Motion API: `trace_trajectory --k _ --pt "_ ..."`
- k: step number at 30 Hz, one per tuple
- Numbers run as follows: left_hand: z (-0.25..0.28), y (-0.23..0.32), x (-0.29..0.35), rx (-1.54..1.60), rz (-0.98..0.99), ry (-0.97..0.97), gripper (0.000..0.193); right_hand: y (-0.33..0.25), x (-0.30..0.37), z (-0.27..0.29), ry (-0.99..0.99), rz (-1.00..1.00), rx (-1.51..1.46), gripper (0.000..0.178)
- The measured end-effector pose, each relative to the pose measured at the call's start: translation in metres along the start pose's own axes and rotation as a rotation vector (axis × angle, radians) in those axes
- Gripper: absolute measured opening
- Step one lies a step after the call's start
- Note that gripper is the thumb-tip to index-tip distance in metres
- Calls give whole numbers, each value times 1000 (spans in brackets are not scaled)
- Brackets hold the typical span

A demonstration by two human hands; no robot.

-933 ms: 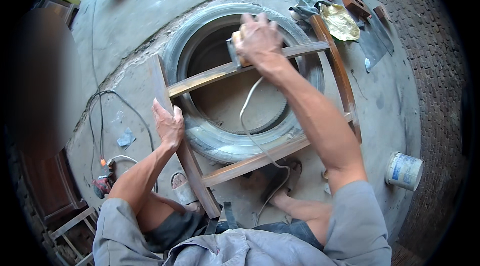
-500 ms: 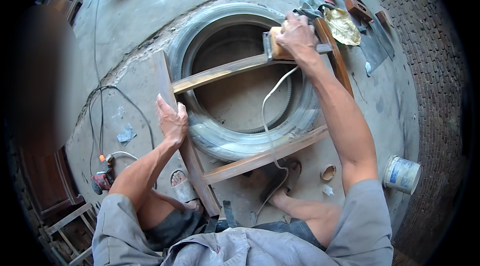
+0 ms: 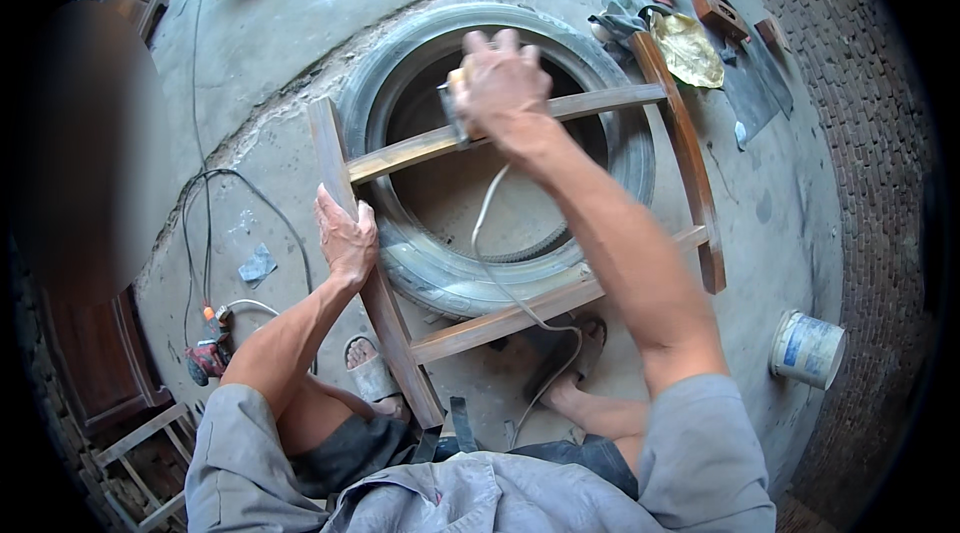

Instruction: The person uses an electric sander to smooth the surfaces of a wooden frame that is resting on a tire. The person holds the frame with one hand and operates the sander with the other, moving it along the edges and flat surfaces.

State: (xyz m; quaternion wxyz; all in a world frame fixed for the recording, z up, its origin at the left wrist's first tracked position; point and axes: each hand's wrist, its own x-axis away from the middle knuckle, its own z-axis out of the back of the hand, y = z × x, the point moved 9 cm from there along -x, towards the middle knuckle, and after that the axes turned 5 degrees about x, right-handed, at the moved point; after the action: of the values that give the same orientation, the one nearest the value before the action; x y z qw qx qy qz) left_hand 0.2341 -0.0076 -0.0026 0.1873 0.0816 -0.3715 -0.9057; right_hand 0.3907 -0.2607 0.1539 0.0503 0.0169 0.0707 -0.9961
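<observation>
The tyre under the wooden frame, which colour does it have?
The tyre is mostly pale bluish grey, seen best in the head view.

A rough workshop: corded sander (image 3: 452,115) in the grip of the right hand (image 3: 505,88), wooden frame (image 3: 400,156) and tyre (image 3: 430,273) beneath; red tool (image 3: 207,361) and cables (image 3: 207,171) on concrete floor (image 3: 780,203) left of the left hand's (image 3: 347,238) grip.

Wide head-worn fisheye, upright, facing down at hands (image 3: 346,241).
</observation>
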Motion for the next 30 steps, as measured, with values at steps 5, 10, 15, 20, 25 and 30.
trace_trajectory --k 5,10,15,20,25,30 --pt "-2 3 1 -18 4 1 72 109 -21 12 -40 -113 163 52" --pt "-1 11 3 -5 50 -29 72 98 -23 -1 -25 -94 168 50" --pt "1 2 2 -13 46 -19 73 -21 4 -4 27 3 -28 40" --pt "1 9 0 21 55 -51 73 -45 10 -6 -20 72 -163 48" --pt "4 0 0 10 -2 -19 74 61 -13 5 69 -39 -38 42" --pt "2 6 1 12 27 -46 72 209 -42 12 -5 -207 140 52"
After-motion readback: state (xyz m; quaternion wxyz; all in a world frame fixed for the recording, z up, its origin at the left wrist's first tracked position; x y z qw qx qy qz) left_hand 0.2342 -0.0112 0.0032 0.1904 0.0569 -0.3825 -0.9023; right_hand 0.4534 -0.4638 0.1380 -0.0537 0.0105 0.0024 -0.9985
